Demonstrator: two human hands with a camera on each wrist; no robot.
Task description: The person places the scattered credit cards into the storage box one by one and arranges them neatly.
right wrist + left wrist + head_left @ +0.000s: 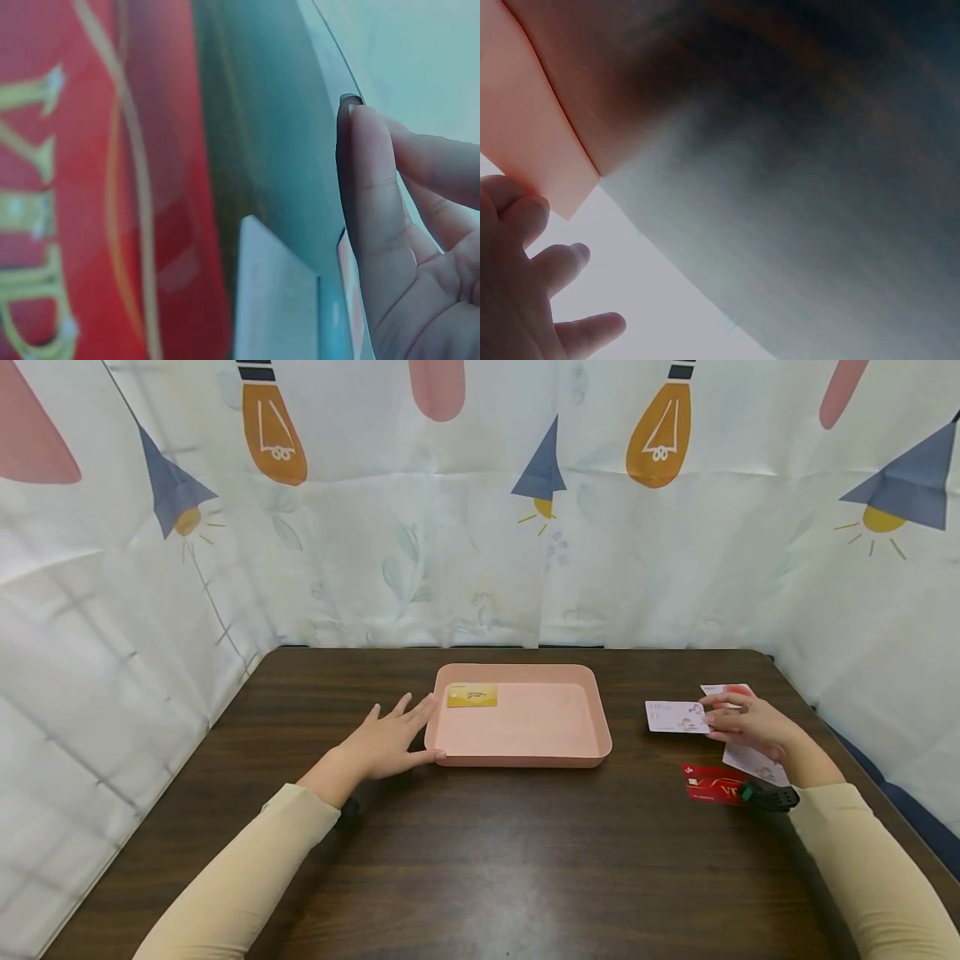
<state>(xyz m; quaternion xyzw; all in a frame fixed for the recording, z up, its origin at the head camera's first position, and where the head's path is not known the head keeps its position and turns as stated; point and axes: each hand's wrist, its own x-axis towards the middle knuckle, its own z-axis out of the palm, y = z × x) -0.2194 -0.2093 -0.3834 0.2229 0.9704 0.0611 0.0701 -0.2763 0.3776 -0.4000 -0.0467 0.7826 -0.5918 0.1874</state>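
Note:
My right hand (753,728) pinches a pale pink card (670,717) by its right end, between thumb and fingers. Beneath that hand lie another pale card (757,766) and a white card with a red patch (737,690), both partly covered. Just below the wrist is a red card with gold lettering (705,783), which looms large in the right wrist view. My left hand (382,745) rests on the left rim of a shallow pink tray (525,762), its fingers spread. A gold card (483,696) lies in the tray's back left corner.
The dark wood table (480,852) ends at a patterned curtain (480,568) along the back, with curtains on both sides too. A dark band (345,157) runs along the thumb in the right wrist view.

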